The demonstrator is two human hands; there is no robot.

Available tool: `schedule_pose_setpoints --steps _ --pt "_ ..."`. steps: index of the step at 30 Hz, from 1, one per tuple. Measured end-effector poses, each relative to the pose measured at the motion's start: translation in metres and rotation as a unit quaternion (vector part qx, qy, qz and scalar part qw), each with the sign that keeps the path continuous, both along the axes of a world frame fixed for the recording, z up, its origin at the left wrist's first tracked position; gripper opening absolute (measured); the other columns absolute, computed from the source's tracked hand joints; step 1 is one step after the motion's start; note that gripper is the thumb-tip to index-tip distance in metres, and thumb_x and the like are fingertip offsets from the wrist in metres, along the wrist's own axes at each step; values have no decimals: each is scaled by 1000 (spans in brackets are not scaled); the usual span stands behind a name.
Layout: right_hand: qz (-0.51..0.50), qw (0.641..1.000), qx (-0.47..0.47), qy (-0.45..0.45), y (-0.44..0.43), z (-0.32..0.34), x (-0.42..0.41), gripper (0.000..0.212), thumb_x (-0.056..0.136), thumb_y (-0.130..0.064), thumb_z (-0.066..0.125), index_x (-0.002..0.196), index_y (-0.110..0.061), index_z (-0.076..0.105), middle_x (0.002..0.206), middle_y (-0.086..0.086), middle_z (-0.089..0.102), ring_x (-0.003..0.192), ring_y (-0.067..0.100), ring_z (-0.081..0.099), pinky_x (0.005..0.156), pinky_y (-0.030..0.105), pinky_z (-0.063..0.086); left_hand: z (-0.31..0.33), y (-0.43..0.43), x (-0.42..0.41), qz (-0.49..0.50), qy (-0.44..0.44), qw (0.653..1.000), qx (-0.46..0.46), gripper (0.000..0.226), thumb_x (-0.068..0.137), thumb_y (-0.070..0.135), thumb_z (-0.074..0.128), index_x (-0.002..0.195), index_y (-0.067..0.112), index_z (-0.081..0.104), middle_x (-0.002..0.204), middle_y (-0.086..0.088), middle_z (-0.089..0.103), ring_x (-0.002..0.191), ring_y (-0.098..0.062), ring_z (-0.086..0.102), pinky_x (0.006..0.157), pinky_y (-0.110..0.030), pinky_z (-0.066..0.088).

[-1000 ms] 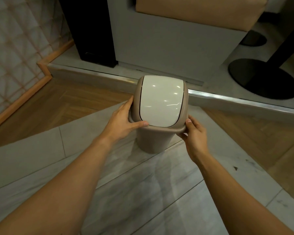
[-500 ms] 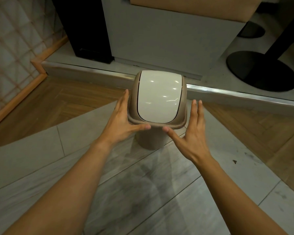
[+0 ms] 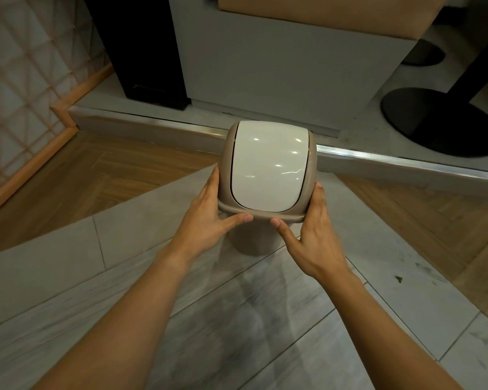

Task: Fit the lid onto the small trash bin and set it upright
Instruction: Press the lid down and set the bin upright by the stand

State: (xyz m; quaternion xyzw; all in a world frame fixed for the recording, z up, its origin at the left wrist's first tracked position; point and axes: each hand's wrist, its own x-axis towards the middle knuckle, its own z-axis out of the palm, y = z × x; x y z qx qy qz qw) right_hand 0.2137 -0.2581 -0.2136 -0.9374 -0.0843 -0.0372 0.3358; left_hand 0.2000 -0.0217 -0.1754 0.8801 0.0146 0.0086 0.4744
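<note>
1. Both hands have closed back in on the bin since half a second ago: then the right hand (image 3: pixel 312 237) stood off with fingers spread beside the lid, and now its fingers lie along the lid's right side with the thumb under the front rim. The left hand (image 3: pixel 209 218) has shifted little.
2. Where it is: the small trash bin (image 3: pixel 251 240) stands on the grey floor tiles (image 3: pixel 68 263), just in front of the raised step with a metal edge (image 3: pixel 378 160). Its taupe body tapers down below the lid and looks upright.
3. Done so far: the swing lid (image 3: pixel 266 170), a taupe frame with a white flap, sits on top of the body. Its rim appears level all round the near side, so I judge it seated; the far edge is hidden, so a full snap cannot be confirmed.
4. Left to do: probably only a last press or check of the fit, then letting go.
5. Left hand: open and flat, fingers together against the lid's left side, thumb stretched along the front rim.
6. Right hand: likewise open, fingers pressed together on the right side, thumb tip touching the front rim. Neither hand wraps around the bin; the two cup the lid between them.
</note>
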Motion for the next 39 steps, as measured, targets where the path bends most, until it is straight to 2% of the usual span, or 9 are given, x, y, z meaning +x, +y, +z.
schedule_pose_setpoints --steps 5,10,15,18,23,30,39 --pt "-14 999 -30 -18 2 1 19 112 89 -86 38 166 -21 -12 178 3 2 162 25 15 127 48 30 -2 1 25 -7 -8 999 40 120 82 52 84 169 30 6 175 4 24 161 -17 23 128 -51 30" --pt "-14 999 -41 -24 4 6 60 109 92 -80 42 167 -15 -4 178 8 5 163 25 9 129 49 25 -1 4 67 -15 -18 997 77 119 84 55 82 170 26 4 176 0 23 161 -19 20 129 -49 27" --pt "-4 999 -30 -24 7 12 111 107 95 -70 51 167 -11 -2 177 9 10 162 26 13 128 50 28 4 5 119 -26 -21 995 91 119 86 51 81 170 21 3 173 -5 28 160 -23 24 129 -44 26" --pt "-6 999 -24 -26 8 16 140 106 96 -67 55 166 -11 0 176 8 14 161 26 18 126 50 31 5 5 149 -28 -15 996 83 118 85 48 83 169 19 6 173 -7 30 159 -25 28 128 -48 29" --pt "-3 999 -36 -17 12 20 173 107 97 -66 54 166 -8 -4 177 9 7 163 27 13 127 50 30 9 8 188 -37 -9 996 80 117 84 45 85 168 16 9 171 -7 35 157 -25 34 126 -48 32" --pt "-11 999 -39 -13 15 18 178 107 97 -67 52 166 -8 -5 177 10 4 163 27 11 127 50 29 6 13 198 -44 -23 995 81 117 84 42 86 168 17 9 168 -7 40 155 -25 38 125 -47 34" --pt "-10 999 -30 -5 16 21 177 110 95 -70 54 166 -12 -6 178 8 5 163 28 13 127 51 30 6 16 200 -44 3 995 92 120 85 48 83 168 13 5 172 -10 32 158 -27 31 126 -49 31"
